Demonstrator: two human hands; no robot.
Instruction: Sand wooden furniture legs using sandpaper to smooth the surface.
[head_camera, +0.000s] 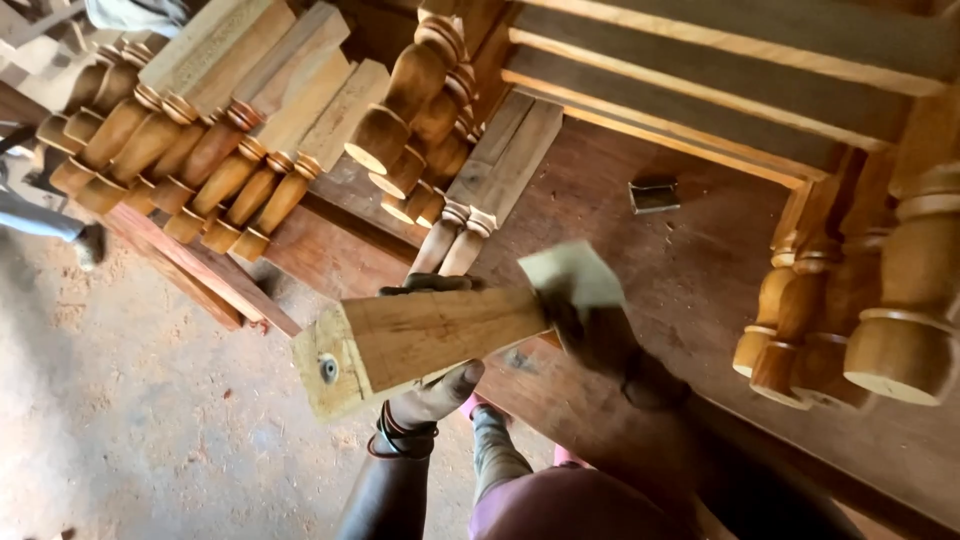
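L hand (432, 392) wraps under the square wooden block (420, 342), held out over the bench edge (700, 290). R hand (590, 330), blurred, pinches sandpaper (572, 274) to the block's top face. Sanding looks midway; finished turned legs (200, 150) stacked behind.

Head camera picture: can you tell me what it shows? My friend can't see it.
The left hand holds a square wooden post while the right hand presses sandpaper on it. Turned wooden legs lie stacked on the workbench behind.
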